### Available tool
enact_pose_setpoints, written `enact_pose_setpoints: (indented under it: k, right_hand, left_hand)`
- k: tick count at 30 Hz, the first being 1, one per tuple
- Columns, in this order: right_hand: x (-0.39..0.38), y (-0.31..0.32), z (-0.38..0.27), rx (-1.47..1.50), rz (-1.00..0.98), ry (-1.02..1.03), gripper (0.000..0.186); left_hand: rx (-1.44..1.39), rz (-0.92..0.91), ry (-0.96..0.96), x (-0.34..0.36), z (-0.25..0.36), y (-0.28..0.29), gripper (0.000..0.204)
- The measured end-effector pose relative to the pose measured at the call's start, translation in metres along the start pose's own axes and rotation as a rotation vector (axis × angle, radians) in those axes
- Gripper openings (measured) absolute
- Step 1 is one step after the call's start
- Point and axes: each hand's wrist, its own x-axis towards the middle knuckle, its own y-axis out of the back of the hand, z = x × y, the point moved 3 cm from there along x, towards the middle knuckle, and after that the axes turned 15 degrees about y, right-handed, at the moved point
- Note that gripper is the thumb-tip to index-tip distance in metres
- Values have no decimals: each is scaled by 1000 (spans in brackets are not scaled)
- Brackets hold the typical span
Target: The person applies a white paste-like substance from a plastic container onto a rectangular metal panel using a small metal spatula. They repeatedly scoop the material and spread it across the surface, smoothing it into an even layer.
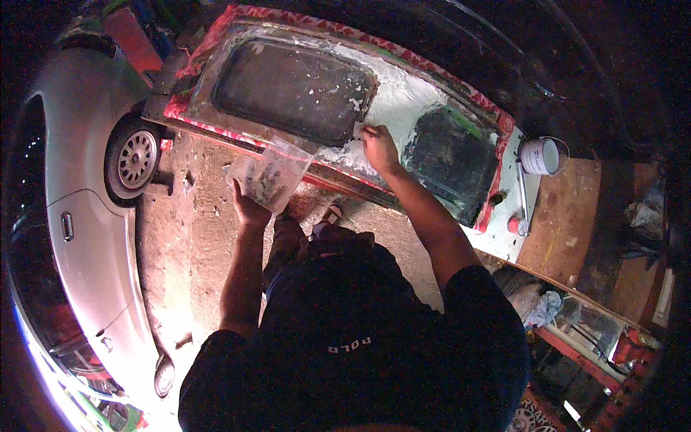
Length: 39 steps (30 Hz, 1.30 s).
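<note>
My left hand (252,209) grips the lower edge of a translucent plastic sheet (277,173) with dark smears on it, held out just before the workbench. My right hand (380,150) is closed, its fingertips pinching a small pale flat piece (358,129), partly hidden by the fingers. That piece is at the surface of a large dark panel with a red-and-white taped border (345,30). White filler (403,93) is spread between the panel's two dark recesses: a long one (288,90) at the left and a smaller one (450,162) at the right.
Right of the panel stand a white bucket (540,156) and a small red-and-white can (517,225) on a white surface. A wooden board (560,216) lies beyond them. A silver car (93,216) is parked at the left. Clutter fills a shelf (576,324) at the lower right.
</note>
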Motion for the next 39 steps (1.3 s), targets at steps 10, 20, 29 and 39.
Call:
enact_pose_setpoints:
  k: [10, 20, 29, 39]
  right_hand:
    - [-25, 21, -11, 212, -30, 227, 23]
    - [-6, 16, -5, 74, 216, -176, 29]
    - [-18, -17, -55, 33, 59, -22, 26]
    - [-27, 17, -36, 173, 286, -299, 31]
  left_hand:
    - [-4, -29, -4, 7, -5, 0, 67]
    - [-6, -50, 10, 8, -5, 4, 67]
    - [4, -29, 26, 6, 2, 1, 67]
    - [11, -17, 47, 4, 4, -1, 68]
